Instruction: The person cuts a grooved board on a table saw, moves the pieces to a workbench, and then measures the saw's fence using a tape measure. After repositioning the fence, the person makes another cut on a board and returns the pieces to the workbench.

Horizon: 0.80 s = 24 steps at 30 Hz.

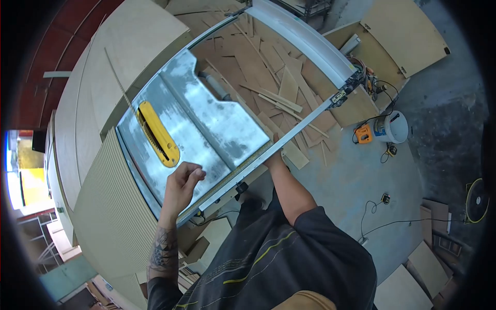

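Note:
A table saw's metal top (206,119) lies in front of me, its surface grey and smeared. Set into it is a yellow throat plate (160,137) with a dark toothed blade in its slot. Just above the near end of that plate hovers my left hand (183,187), fingers curled in and thumb pressed against them; anything pinched there is too small to make out. My right hand (274,154) reaches to the front rail (297,130) at the table's right corner. The rail covers most of its fingers, so their grip is hidden.
A long silver fence (305,39) spans the rails at the right. Wood offcuts (284,82) cover the floor behind the saw. Large panels (119,51) and a ribbed sheet (111,206) flank the left. Nearby stand a white bucket (398,129), an orange tool (363,134) and cables.

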{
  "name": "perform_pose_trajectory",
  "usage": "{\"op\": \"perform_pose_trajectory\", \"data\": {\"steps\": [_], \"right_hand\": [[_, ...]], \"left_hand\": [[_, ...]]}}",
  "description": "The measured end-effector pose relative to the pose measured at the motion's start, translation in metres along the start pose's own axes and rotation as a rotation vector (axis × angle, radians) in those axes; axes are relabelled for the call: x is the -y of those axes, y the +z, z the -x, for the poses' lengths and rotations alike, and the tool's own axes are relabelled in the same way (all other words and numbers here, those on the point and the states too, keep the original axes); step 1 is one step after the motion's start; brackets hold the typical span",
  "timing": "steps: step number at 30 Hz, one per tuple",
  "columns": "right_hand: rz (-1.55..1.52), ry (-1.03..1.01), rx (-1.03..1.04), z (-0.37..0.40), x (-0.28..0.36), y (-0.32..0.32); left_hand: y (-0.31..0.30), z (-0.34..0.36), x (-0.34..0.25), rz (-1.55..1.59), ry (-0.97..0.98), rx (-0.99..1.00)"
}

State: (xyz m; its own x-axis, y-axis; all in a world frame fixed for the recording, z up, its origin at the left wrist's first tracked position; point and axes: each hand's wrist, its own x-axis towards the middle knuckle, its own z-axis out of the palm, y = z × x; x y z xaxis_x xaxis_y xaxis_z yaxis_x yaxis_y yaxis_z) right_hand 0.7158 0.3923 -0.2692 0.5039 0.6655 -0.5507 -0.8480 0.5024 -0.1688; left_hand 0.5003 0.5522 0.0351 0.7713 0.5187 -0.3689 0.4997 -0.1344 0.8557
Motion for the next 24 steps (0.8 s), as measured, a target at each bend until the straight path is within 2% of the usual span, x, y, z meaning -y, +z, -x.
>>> {"op": "perform_pose_trajectory", "data": {"steps": [2, 4, 6, 8, 9, 10, 11, 12, 13, 14, 15, 16, 18, 20, 21, 22, 24], "right_hand": [[-0.202, 0.053, -0.332, 0.025, 0.028, -0.022], [0.085, -0.071, -0.571, 0.038, 0.079, -0.041], [0.343, -0.530, -0.642, 0.033, 0.155, -0.060], [0.817, -1.189, -0.670, 0.056, 0.222, -0.004], [0.805, -1.203, -0.665, 0.067, 0.253, 0.011], [1.364, -1.276, -0.563, 0.079, 0.285, 0.021], [1.929, -1.293, -0.424, 0.082, 0.307, 0.026], [1.923, -1.318, -0.425, 0.082, 0.319, 0.028], [2.034, -1.221, -0.391, 0.084, 0.327, 0.027], [2.139, -1.121, -0.358, 0.086, 0.335, 0.027], [2.188, -1.103, -0.371, 0.092, 0.337, 0.035], [2.185, -1.124, -0.374, 0.095, 0.341, 0.045], [2.236, -0.912, -0.372, 0.099, 0.345, 0.056], [2.208, -1.002, -0.395, 0.094, 0.340, 0.049], [2.079, -0.870, -0.431, 0.090, 0.337, 0.043], [1.948, -0.740, -0.457, 0.087, 0.333, 0.039], [1.882, -0.800, -0.523, 0.085, 0.313, 0.034]], "left_hand": [[0.054, -0.055, -0.024, 0.119, 0.083, 0.144], [0.109, -0.116, -0.045, 0.167, 0.079, 0.264], [0.169, -0.177, -0.062, 0.245, 0.080, 0.334], [0.223, -0.233, -0.082, 0.288, 0.048, 0.382], [0.248, -0.259, -0.093, 0.353, -0.006, 0.383], [0.271, -0.282, -0.102, 0.419, -0.061, 0.384], [0.291, -0.308, -0.104, 0.416, -0.041, 0.385], [0.311, -0.334, -0.103, 0.505, -0.107, 0.379], [0.327, -0.352, -0.109, 0.597, -0.171, 0.373], [0.340, -0.359, -0.122, 0.596, -0.146, 0.375], [0.351, -0.362, -0.132, 0.729, -0.171, 0.366], [0.359, -0.365, -0.140, 0.861, -0.198, 0.359], [0.365, -0.380, -0.131, 0.926, -0.225, 0.350], [0.373, -0.405, -0.107, 1.000, -0.325, 0.300], [0.377, -0.374, -0.148, 1.058, -0.276, 0.185], [0.376, -0.374, -0.161, 1.054, -0.266, 0.191], [0.367, -0.370, -0.175, 0.851, -0.082, 0.198]]}}
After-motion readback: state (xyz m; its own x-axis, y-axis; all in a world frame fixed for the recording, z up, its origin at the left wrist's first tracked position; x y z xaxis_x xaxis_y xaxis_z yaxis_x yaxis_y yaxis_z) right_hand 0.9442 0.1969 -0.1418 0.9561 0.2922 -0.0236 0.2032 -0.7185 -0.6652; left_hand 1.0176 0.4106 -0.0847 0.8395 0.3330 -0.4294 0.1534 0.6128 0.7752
